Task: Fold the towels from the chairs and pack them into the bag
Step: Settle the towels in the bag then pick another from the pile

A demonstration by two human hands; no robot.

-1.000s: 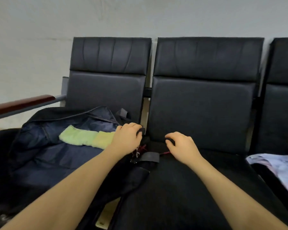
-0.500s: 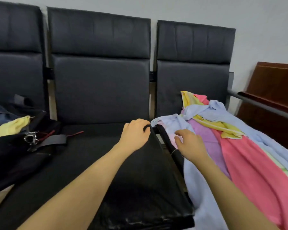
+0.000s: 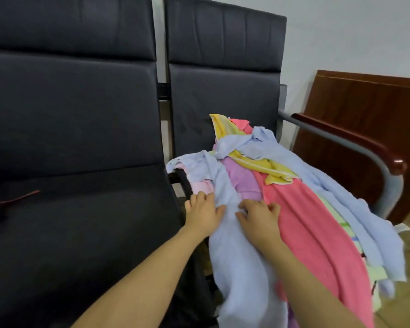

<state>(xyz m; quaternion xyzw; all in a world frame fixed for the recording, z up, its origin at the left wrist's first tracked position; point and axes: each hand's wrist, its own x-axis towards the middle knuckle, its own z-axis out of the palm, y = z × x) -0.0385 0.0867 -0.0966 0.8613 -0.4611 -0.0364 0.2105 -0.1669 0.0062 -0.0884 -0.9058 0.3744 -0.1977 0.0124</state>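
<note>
A row of black padded chairs point(image 3: 69, 114) stands against a pale wall, and the right-hand chair point(image 3: 223, 91) serves as the landmark here. Its seat is buried under a heap of towels point(image 3: 305, 209): pink, yellow, lilac and pale blue, spilling toward the viewer over the seat's front edge. A long light blue towel point(image 3: 234, 256) lies along the left side of that seat, its long axis running from the chair's back toward the viewer. Both hands rest on it about midway along. The left hand point(image 3: 205, 213) lies at the seat's left edge, fingers spread and flat; the right hand point(image 3: 258, 217) lies just beside it, fingers lightly bent on the cloth. Neither grip looks closed yet. The bag is out of view.
</note>
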